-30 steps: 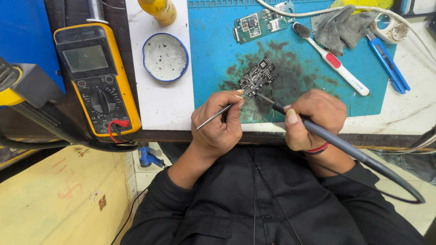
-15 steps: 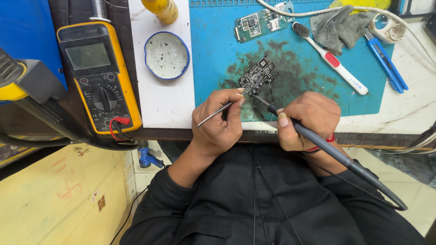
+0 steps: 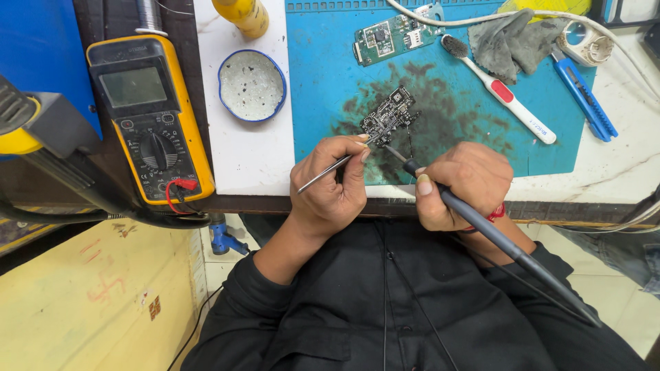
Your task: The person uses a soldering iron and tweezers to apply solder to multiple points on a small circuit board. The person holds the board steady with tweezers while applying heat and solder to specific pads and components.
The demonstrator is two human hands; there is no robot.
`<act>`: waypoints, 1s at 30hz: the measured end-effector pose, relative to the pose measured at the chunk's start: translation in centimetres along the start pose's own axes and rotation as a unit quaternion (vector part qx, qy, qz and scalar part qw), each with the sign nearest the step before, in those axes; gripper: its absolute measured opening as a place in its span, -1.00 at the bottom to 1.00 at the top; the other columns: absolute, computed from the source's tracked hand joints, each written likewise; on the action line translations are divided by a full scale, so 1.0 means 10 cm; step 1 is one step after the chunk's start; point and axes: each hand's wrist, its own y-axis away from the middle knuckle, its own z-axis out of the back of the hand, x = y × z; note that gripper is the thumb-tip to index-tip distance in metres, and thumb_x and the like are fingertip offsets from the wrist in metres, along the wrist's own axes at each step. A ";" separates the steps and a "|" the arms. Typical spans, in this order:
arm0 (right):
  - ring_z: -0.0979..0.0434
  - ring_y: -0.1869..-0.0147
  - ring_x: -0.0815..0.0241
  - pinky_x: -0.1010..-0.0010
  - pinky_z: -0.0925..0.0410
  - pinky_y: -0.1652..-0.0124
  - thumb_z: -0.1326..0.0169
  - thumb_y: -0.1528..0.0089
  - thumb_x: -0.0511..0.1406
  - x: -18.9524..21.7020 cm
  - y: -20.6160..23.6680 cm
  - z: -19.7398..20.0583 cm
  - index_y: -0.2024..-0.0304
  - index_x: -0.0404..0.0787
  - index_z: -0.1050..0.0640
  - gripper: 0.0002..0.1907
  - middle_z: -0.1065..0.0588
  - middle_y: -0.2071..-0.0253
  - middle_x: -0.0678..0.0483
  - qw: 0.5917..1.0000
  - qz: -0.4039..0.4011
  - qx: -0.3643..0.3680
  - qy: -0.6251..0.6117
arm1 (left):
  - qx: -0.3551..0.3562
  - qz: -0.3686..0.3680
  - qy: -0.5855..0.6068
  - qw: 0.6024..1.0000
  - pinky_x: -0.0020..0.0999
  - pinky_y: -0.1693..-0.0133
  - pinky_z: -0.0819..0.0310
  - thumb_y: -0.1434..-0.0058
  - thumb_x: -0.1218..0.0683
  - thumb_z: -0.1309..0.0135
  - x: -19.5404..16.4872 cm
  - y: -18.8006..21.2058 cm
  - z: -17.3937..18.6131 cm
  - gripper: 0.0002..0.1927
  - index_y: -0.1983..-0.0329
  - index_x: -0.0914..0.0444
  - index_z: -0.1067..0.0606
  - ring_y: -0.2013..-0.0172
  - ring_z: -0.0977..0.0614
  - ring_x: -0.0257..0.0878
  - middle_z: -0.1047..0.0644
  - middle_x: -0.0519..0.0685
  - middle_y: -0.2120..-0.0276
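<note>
- the soldering iron [image 3: 481, 223] ran out of frame at 5 o'clock, so its cord was unseen; its fine tip was hard to make out against the dark stains on the blue mat [image 3: 323, 82].
- the tweezers [image 3: 330, 168] were partly hidden inside the left hand [image 3: 330, 185], and whether their points touched the board could not be told.
- a green circuit board [image 3: 388, 36] at 12 o'clock was cut off by the top edge, as was a yellow bottle [image 3: 240, 15].
- counted: two circuit boards, two hands, one multimeter [image 3: 148, 117], one round tin [image 3: 251, 84], one toothbrush [image 3: 498, 86], one blue cutter [image 3: 584, 99], one grey cloth [image 3: 509, 38].
- the small black circuit board [image 3: 388, 117] was irregular in outline, crowded with tiny parts, lying tilted on the mat just above centre on the worktop.
- the left hand was closed round the tweezers; the right hand [image 3: 464, 182] gripped the soldering iron like a pen, at 5 o'clock of the board.
</note>
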 end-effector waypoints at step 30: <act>-0.45 0.01 -0.14 0.08 -0.29 0.05 -0.39 -0.20 -0.01 0.09 -0.29 -0.21 -0.19 -0.31 -0.45 -0.29 -0.47 0.05 -0.12 0.973 -0.079 0.046 0.210 | -0.087 0.000 0.170 0.982 -0.36 -0.12 -0.50 -0.56 0.18 0.03 0.22 0.16 -0.09 -0.80 -0.09 0.31 -0.24 -0.03 -0.61 -0.18 -0.51 0.19 -0.09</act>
